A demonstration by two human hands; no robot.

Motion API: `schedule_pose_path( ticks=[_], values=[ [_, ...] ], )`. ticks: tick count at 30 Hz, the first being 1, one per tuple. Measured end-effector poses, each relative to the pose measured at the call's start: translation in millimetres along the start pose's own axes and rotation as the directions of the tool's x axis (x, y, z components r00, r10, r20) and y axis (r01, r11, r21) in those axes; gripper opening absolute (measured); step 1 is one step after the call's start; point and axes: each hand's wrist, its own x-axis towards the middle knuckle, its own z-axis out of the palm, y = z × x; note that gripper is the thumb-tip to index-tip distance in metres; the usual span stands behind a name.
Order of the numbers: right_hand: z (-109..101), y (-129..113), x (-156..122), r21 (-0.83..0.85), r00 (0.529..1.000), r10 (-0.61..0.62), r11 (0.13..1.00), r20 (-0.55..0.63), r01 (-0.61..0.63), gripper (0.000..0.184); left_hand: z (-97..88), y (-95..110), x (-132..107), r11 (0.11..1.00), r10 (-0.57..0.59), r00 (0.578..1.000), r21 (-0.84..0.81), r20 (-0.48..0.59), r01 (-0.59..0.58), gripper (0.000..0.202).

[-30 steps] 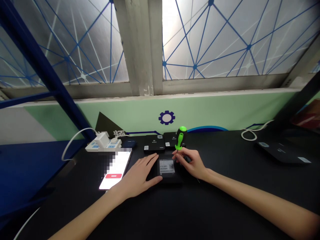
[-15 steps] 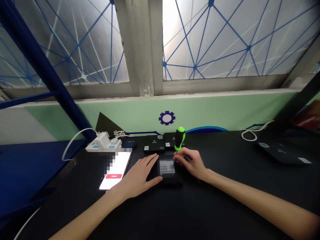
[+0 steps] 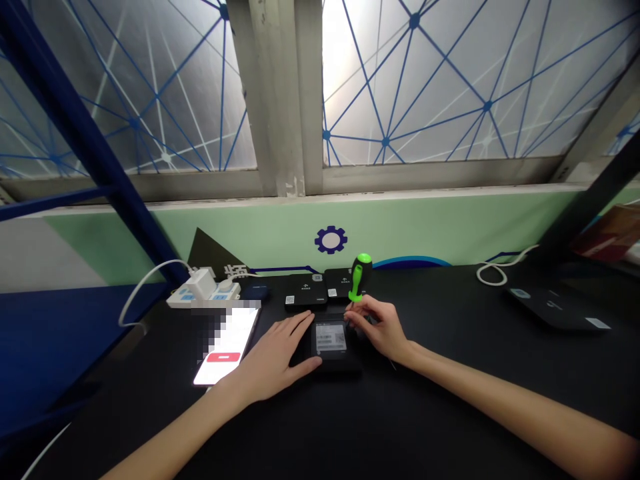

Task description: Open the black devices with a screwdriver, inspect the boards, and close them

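Observation:
A black box-shaped device (image 3: 334, 365) with a white printed label lies on the black table in front of me. My left hand (image 3: 280, 357) rests along its left side, fingers stretched out, thumb at the near left corner. My right hand (image 3: 377, 323) pinches the shaft of a screwdriver (image 3: 360, 277) just below its black and green handle. The screwdriver stands nearly upright over the device's far right corner. Its tip is hidden behind my fingers. Under my right hand a thin object shows, too small to make out.
Two black boxes (image 3: 306, 292) lie side by side behind the device. To the left are a lit phone (image 3: 227, 343) and a white power strip (image 3: 203, 293) with a plugged-in charger. Another flat black device (image 3: 557, 310) and a white cable (image 3: 493, 275) lie at the right.
The screwdriver handle has turned, its green stripe now facing left and towards me. Both hands stay in place on the device. The whole view has shifted slightly.

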Motion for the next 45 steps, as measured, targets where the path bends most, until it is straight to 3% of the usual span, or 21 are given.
schedule_pose_path(
  ticks=[8,10,13,15,20,25,30,41,45],
  values=[
    [-10,-12,2,0.179,0.983,0.149,0.975,-0.107,-0.128,0.016,-2.2,-1,-2,1.000,-0.003,1.000,-0.004,-0.001,0.003,0.067],
    [-19,-16,5,0.151,0.969,0.204,0.972,-0.141,-0.183,0.017,-2.8,-1,-2,1.000,0.007,1.000,-0.011,-0.010,-0.007,0.064],
    [-35,-22,6,-0.094,0.968,0.217,0.969,-0.126,-0.230,0.020,-2.4,-1,-2,1.000,0.010,0.999,-0.021,-0.031,-0.011,0.064],
    [-47,-25,2,-0.268,0.975,0.217,0.938,-0.046,-0.221,0.025,-1.7,-1,-1,0.999,-0.018,0.999,-0.028,-0.045,0.016,0.066],
    [-64,-25,-24,-0.579,0.929,0.367,0.768,0.049,-0.272,0.041,-0.1,-2,-1,0.997,-0.073,0.995,-0.045,-0.062,0.070,0.076],
    [-67,-21,-42,-0.787,0.907,0.411,0.586,0.086,-0.191,0.037,0.6,-3,1,0.993,-0.094,0.994,-0.076,-0.050,0.090,0.080],
    [-63,-20,-40,-0.860,0.900,0.427,0.487,0.082,-0.153,0.037,-0.5,-2,2,0.987,-0.111,0.993,-0.121,-0.037,0.106,0.081],
    [-62,-18,-43,-0.863,0.909,0.392,0.498,0.139,-0.083,0.043,-1.8,-1,4,0.965,-0.173,0.985,-0.202,0.000,0.170,0.081],
    [-63,-17,-31,-0.841,0.936,0.307,0.540,0.171,-0.024,0.045,-2.5,0,3,0.959,-0.181,0.983,-0.220,0.011,0.179,0.081]
  ],
)
